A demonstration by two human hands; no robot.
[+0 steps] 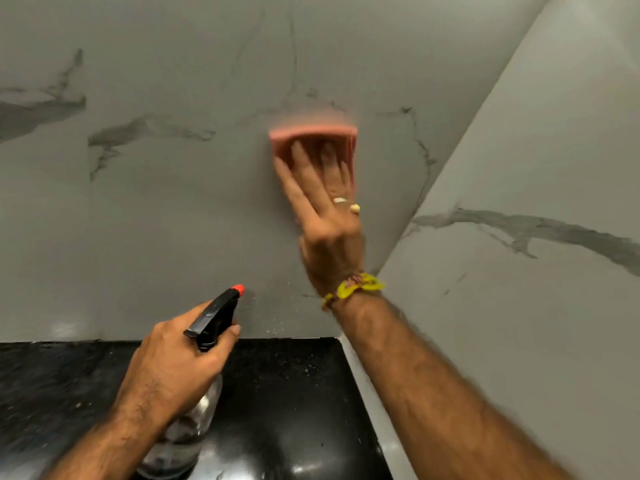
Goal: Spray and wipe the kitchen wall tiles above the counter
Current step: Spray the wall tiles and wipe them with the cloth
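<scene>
A pink cloth (281, 144) lies flat against the grey marble-veined wall tiles (166, 202), blurred along its top edge. My right hand (322, 206) presses on it with straight, spread fingers, two rings on one finger and a yellow thread band at the wrist. Lower left, my left hand (176, 362) grips the neck of a clear spray bottle (188, 431) with a black trigger head and orange nozzle (238, 289) pointing at the wall. Small droplets speckle the tile just right of the nozzle.
A black speckled counter (294, 393) runs below the tiles and meets a second tiled wall (519, 271) on the right, forming a corner. Light glares off the counter near the bottom edge.
</scene>
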